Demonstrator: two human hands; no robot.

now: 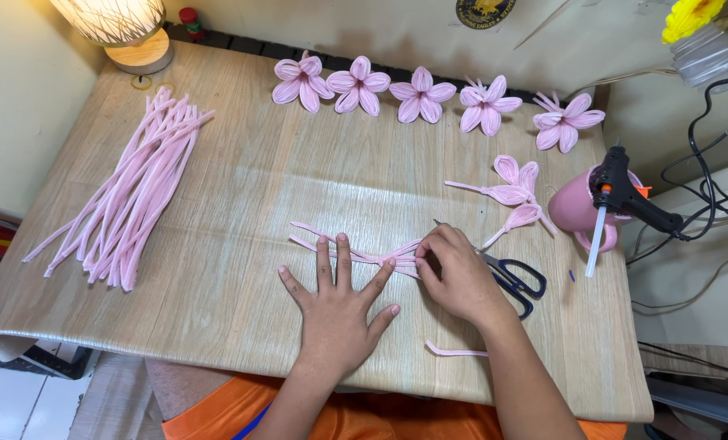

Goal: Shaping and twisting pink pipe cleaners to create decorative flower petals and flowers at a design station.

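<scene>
Pinning pink pipe cleaners [356, 251] flat

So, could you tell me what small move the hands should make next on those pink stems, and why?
Probably a tighter pinch and twist by the right hand where the pink stems cross. The left hand lies flat, pinning them to the table, yet their left ends splay apart, so the bundle looks unsecured.
</scene>
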